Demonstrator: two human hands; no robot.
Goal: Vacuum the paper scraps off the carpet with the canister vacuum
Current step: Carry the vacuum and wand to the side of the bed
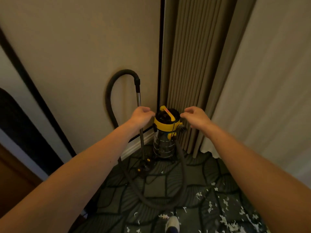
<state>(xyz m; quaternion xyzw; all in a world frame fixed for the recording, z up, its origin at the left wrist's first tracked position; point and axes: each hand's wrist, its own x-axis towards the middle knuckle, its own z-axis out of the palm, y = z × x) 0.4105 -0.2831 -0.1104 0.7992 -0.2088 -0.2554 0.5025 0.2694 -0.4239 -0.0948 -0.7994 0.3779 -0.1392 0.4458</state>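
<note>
Canister vacuum [165, 130] stands cornered on the carpet [154, 187], looks rigid and hefty; yellow handle [169, 114] is the grab point. Right hand [196, 117] hovers, fingers [186, 115] loosely curled, empty; left hand [142, 115] by the wand [138, 98], grip unclear.

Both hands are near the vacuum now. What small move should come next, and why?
Probably take firm hold of the metal wand with the left hand and lift it: it stands upright beside the canister, and paper scraps lie on the carpet.

Wand [138, 98] stands left of the canister vacuum [164, 142]; curtain [190, 73] behind it; hose [182, 174] and paper scraps [223, 219] before it.
</note>
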